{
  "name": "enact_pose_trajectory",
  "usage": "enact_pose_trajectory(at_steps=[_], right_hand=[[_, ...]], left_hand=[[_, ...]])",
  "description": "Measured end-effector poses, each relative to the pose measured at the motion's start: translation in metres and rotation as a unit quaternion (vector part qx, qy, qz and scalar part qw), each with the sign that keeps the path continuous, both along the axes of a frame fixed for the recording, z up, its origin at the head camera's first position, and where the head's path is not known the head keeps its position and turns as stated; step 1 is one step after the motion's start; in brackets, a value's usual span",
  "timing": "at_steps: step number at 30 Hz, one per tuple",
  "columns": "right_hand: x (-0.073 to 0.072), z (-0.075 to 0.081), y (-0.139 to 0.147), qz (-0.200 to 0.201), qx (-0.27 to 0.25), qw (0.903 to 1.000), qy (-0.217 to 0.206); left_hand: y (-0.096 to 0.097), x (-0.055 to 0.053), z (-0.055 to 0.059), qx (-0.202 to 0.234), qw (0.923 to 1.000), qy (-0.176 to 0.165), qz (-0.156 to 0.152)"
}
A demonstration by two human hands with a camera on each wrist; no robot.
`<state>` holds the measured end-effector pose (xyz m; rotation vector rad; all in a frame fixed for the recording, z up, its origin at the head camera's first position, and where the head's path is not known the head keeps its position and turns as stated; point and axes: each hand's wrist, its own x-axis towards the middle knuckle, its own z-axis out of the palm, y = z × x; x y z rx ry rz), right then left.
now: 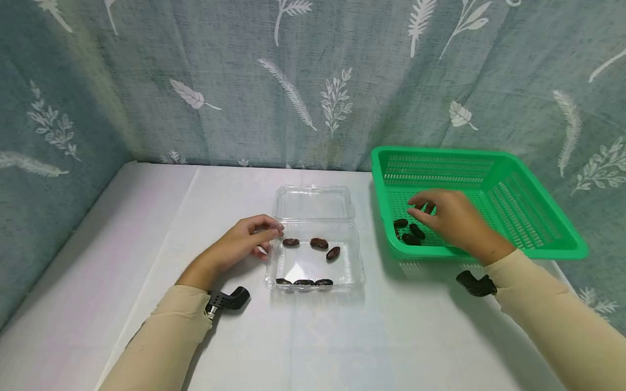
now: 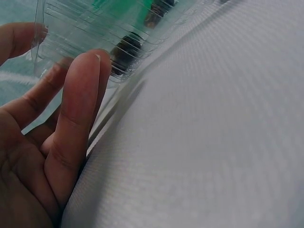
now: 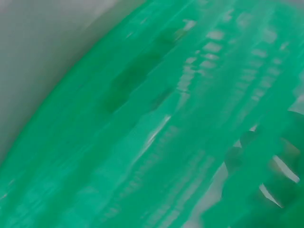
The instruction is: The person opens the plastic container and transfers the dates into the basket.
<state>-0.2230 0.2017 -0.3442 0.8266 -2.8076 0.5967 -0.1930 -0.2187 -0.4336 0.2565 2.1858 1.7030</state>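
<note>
My left hand (image 1: 244,236) holds the left edge of an open clear plastic box (image 1: 349,271), near its hinge. In the left wrist view, the thumb (image 2: 78,95) lies against the outside of the box wall, and other fingertips reach its rim. Three dark brown dates, one of them a date (image 1: 319,244) near the middle, lie spread inside; three more line the front wall. My right hand (image 1: 450,217) hovers inside the green basket (image 1: 552,254), with a gap between thumb and index fingertip. Below those fingertips, several dates (image 1: 411,239) lie in the basket's front left corner.
The box lid (image 1: 313,202) is folded back toward the rear on the white tablecloth (image 1: 323,347). A leaf-patterned curtain (image 1: 235,81) stands right behind the table. Black wrist mounts (image 1: 230,298) jut from both sleeves. Blurred green basket wall fills most of the right wrist view.
</note>
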Motion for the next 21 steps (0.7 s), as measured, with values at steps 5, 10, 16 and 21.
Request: enact_pose_trajectory(at_steps=[5,10,16,21], right_hand=[[0.016,0.005,-0.033,0.074,-0.044,0.9929,0.083],[0.033,0.007,-0.061,0.137,-0.067,0.9797,0.13],[0.047,0.004,-0.089,0.178,-0.075,0.9753,0.108],[0.05,-0.003,-0.111,0.189,-0.086,0.9766,0.055]], left_hand=[[-0.002,0.001,0.0,-0.002,1.0,-0.007,-0.005],[-0.001,0.001,0.001,0.006,1.0,-0.005,-0.004],[-0.001,0.003,0.002,0.012,0.9999,-0.007,-0.008],[0.0,0.003,0.006,0.01,0.9999,-0.005,-0.006]])
